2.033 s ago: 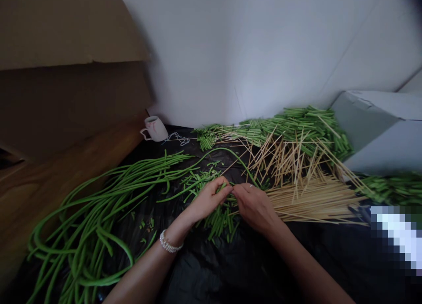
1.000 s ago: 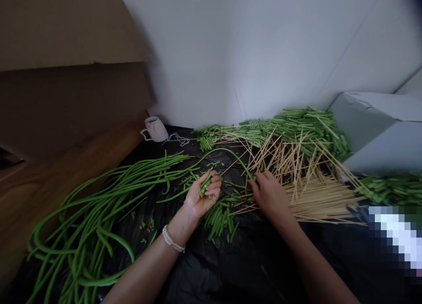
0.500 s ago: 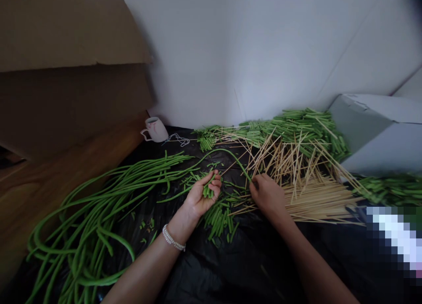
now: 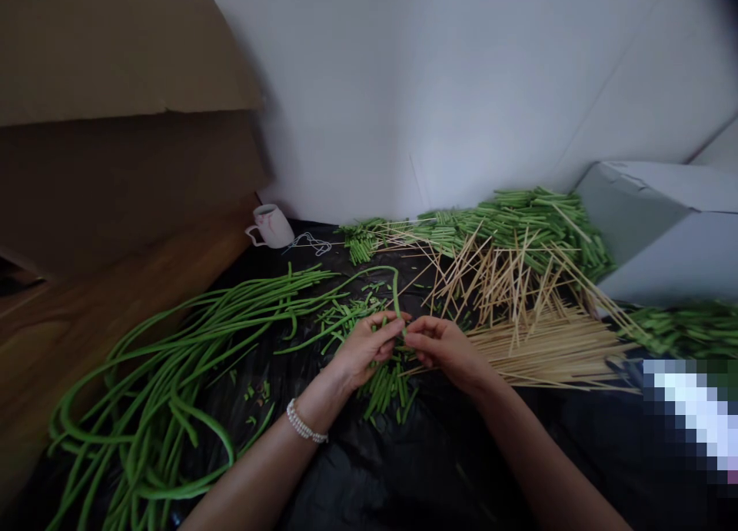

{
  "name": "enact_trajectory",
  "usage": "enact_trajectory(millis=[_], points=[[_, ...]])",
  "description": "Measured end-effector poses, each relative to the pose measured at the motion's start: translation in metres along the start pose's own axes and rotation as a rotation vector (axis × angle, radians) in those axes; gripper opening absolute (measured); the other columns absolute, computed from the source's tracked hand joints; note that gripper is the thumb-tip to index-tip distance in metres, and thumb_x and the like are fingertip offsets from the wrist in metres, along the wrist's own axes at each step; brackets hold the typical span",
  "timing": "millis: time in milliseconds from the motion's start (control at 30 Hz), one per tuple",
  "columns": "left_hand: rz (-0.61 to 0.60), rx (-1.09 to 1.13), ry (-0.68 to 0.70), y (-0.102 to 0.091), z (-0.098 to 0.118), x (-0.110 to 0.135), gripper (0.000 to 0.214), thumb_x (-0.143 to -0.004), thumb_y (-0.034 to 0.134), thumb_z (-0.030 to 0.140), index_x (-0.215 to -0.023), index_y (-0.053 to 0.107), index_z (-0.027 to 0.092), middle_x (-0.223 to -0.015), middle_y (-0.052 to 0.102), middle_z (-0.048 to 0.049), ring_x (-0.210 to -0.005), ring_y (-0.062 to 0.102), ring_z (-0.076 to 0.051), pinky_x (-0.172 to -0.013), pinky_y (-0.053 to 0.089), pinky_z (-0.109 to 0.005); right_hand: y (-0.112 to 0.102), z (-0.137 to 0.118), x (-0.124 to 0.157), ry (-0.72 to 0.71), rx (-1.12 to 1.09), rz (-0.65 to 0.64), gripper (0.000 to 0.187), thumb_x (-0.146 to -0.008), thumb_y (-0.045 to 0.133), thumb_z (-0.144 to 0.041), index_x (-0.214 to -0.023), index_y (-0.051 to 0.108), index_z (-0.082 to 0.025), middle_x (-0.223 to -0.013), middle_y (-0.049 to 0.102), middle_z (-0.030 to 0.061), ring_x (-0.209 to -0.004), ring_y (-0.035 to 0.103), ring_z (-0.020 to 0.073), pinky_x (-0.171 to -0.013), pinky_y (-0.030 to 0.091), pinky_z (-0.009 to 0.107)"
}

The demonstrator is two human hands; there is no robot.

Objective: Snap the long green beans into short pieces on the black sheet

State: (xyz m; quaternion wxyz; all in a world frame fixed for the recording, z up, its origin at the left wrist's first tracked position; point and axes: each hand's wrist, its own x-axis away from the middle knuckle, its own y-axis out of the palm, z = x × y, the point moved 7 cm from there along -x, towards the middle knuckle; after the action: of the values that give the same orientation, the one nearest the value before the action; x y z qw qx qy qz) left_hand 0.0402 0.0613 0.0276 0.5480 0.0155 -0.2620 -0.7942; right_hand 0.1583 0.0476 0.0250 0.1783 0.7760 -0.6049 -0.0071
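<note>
Single head view, facing forward and down, seemingly close.

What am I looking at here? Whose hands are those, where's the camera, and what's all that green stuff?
There's no robot here! You see a person's two bare hands, the left hand wearing a bracelet. The camera sits on that person's head, looking forward and down. On a black sheet lie long green strands, a bit like beans, plus short green pieces and many thin sticks. A mug stands near the back. The left hand pinches one bent strand. The right hand's fingertips are right at its end, but whether they grip it is hard to tell.
</note>
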Motion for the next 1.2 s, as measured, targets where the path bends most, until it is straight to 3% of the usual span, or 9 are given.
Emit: enact_trajectory(millis=[100, 200, 267, 467, 633, 800, 900, 1000, 1200], points=[[-0.02, -0.003, 0.036, 0.001, 0.006, 0.001, 0.032, -0.073, 0.076, 0.038, -0.092, 0.065, 0.014, -0.059, 0.046, 0.0056, -0.041, 0.025, 0.0, -0.037, 0.014, -0.015, 0.002, 0.002, -0.002, -0.021, 0.02, -0.009, 0.035, -0.07, 0.075, -0.05, -0.074, 0.064, -0.017, -0.054, 0.058, -0.0045, -0.044, 0.046, 0.0057, -0.042, 0.032, 0.018], [-0.067, -0.023, 0.036, 0.005, 0.011, 0.004, 0.029, -0.077, 0.072, 0.038, -0.093, 0.067, 0.014, -0.073, 0.056, 0.001, -0.042, 0.027, 0.0, -0.037, 0.014, -0.017, -0.011, -0.002, -0.003, -0.047, -0.005, 0.116, 0.04, -0.072, 0.071, -0.055, -0.073, 0.064, -0.016, -0.057, 0.057, -0.004, -0.043, 0.044, 0.0042, -0.04, 0.029, 0.017], [-0.118, -0.106, -0.016, 0.011, 0.01, 0.008, 0.029, -0.078, 0.07, 0.039, -0.092, 0.069, 0.014, -0.071, 0.056, 0.0007, -0.041, 0.028, -0.001, -0.037, 0.013, -0.019, -0.015, -0.006, -0.003, -0.07, -0.021, 0.162, 0.04, -0.072, 0.072, -0.055, -0.075, 0.065, -0.016, -0.058, 0.057, -0.0042, -0.042, 0.041, 0.0035, -0.039, 0.026, 0.017], [-0.285, -0.313, -0.147, 0.027, 0.001, 0.02, 0.031, -0.08, 0.066, 0.043, -0.086, 0.07, 0.013, -0.065, 0.058, -0.0001, -0.04, 0.032, -0.003, -0.038, 0.014, -0.021, -0.012, -0.013, 0.001, -0.109, -0.073, 0.127, 0.036, -0.072, 0.074, -0.05, -0.086, 0.067, -0.018, -0.048, 0.049, -0.0077, -0.04, 0.039, 0.0045, -0.04, 0.025, 0.018], [-0.213, -0.297, -0.105, 0.021, 0.002, 0.014, 0.034, -0.077, 0.069, 0.046, -0.08, 0.068, 0.012, -0.063, 0.057, 0.0011, -0.04, 0.03, -0.002, -0.038, 0.012, -0.02, -0.016, -0.02, 0.002, -0.195, -0.085, 0.17, 0.03, -0.07, 0.078, -0.044, -0.082, 0.066, -0.019, -0.05, 0.051, -0.0076, -0.041, 0.037, 0.0038, -0.039, 0.023, 0.018], [-0.063, -0.189, 0.025, 0.013, 0.007, 0.008, 0.034, -0.076, 0.071, 0.046, -0.079, 0.066, 0.013, -0.065, 0.056, 0.0014, -0.04, 0.029, -0.001, -0.038, 0.012, -0.019, -0.015, -0.022, 0.003, -0.253, -0.088, 0.194, 0.026, -0.067, 0.08, -0.038, -0.079, 0.066, -0.02, -0.051, 0.053, -0.0066, -0.044, 0.042, 0.0057, -0.04, 0.027, 0.018], [0.01, -0.11, 0.069, 0.008, 0.008, 0.006, 0.034, -0.074, 0.073, 0.045, -0.078, 0.064, 0.013, -0.065, 0.055, 0.0029, -0.04, 0.027, 0.0, -0.037, 0.012, -0.019, -0.009, -0.029, 0.007, -0.335, 0.032, 0.2, 0.022, -0.069, 0.079, -0.036, -0.08, 0.068, -0.021, -0.061, 0.063, -0.003, -0.053, 0.053, 0.0088, -0.047, 0.038, 0.02], [0.044, -0.058, 0.08, 0.005, 0.008, 0.004, 0.034, -0.072, 0.075, 0.044, -0.076, 0.063, 0.013, -0.064, 0.053, 0.0037, -0.04, 0.026, 0.0, -0.037, 0.013, -0.018, -0.003, -0.039, 0.013, -0.476, 0.189, 0.223, 0.015, -0.075, 0.074, -0.033, -0.085, 0.071, -0.022, -0.079, 0.07, 0.0009, -0.073, 0.063, 0.014, -0.065, 0.049, 0.026], [0.12, -0.042, 0.096, -0.002, 0.004, 0.002, 0.036, -0.069, 0.077, 0.044, -0.078, 0.063, 0.012, -0.056, 0.048, 0.0061, -0.04, 0.026, -0.001, -0.037, 0.016, -0.017, 0.01, -0.053, 0.025, -0.77, 0.514, 0.261, 0.012, -0.082, 0.067, -0.024, -0.092, 0.073, -0.024, -0.087, 0.07, 0.0038, -0.084, 0.065, 0.0168, -0.074, 0.052, 0.03]])
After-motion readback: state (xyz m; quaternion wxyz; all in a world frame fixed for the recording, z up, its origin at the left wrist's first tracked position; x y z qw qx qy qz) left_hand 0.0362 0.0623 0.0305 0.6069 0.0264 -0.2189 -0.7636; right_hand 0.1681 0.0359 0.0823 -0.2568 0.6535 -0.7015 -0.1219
